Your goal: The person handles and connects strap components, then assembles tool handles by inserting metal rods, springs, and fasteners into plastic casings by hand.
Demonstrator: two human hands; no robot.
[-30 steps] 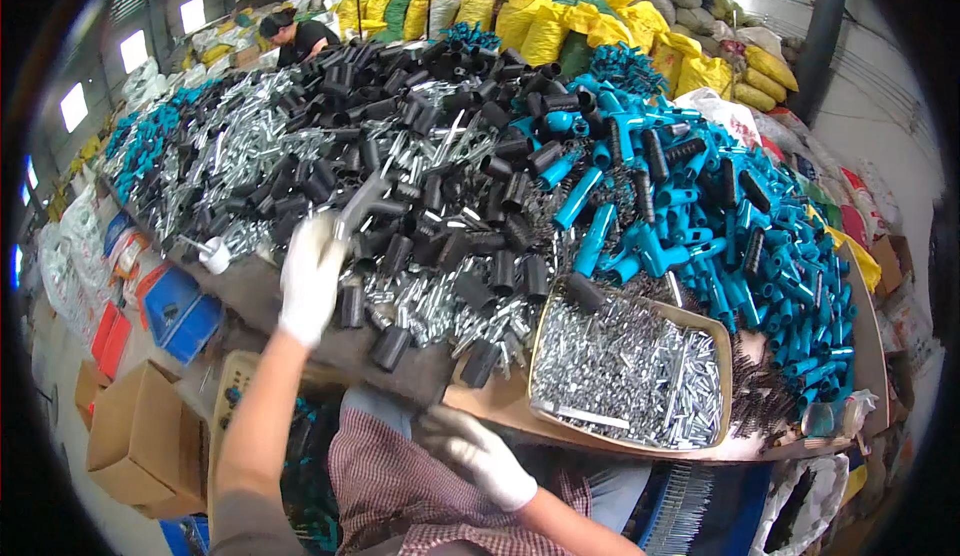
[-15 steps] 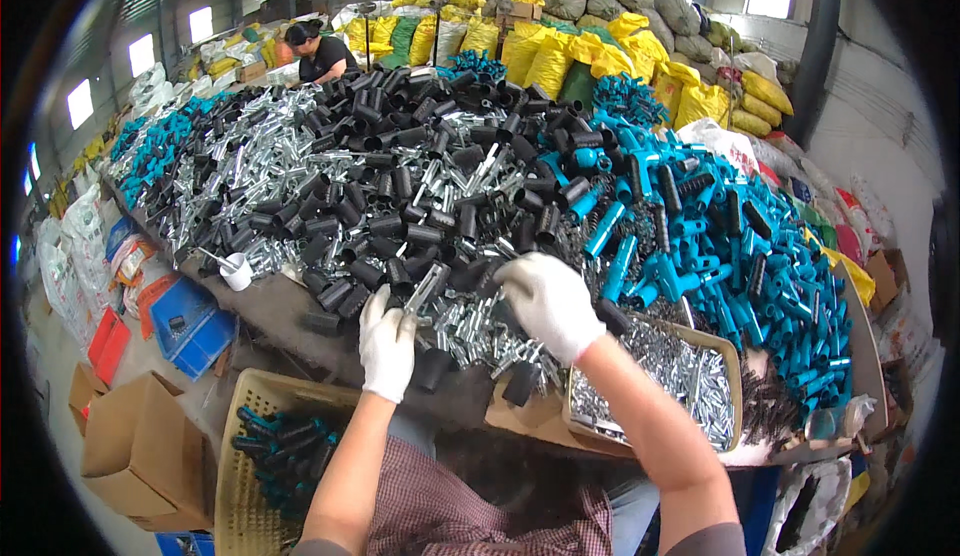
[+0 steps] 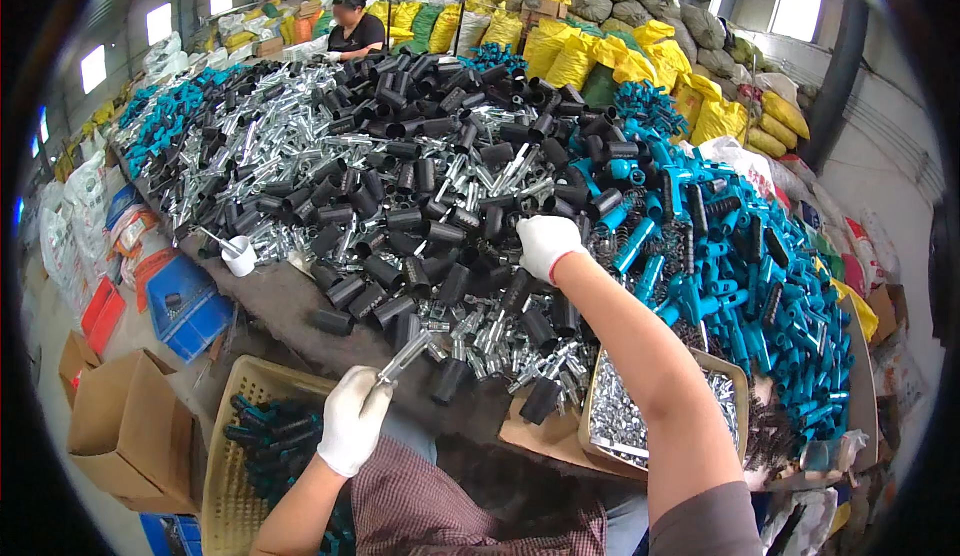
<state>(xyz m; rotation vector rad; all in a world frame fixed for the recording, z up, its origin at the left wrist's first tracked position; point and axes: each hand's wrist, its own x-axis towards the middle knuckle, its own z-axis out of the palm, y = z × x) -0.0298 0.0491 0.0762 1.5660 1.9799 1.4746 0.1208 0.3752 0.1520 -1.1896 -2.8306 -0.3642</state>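
My left hand (image 3: 352, 424), in a white glove, is closed on a silver metal rod-like part (image 3: 405, 358) held over the table's near edge. Farther off, my right hand (image 3: 548, 246), also gloved, reaches into a heap of short black ribbed tubes (image 3: 455, 281). Its fingers are curled down among the tubes, and whatever they grip is hidden. Loose silver metal parts (image 3: 480, 341) lie between the two hands. A cream tray (image 3: 742, 386) of small silver pieces sits under my right forearm.
Teal tubular parts (image 3: 720, 286) and dark springs heap up on the right. A white cup (image 3: 240, 258) stands at the left edge. Below it are a blue bin (image 3: 185, 316), a cardboard box (image 3: 130, 426) and a yellow basket (image 3: 225, 456). Another person (image 3: 355, 31) works behind the heap.
My left hand has drawn back toward me from the heap with the silver part in it. My right hand has reached farther into the black tubes. The view has shifted slightly.
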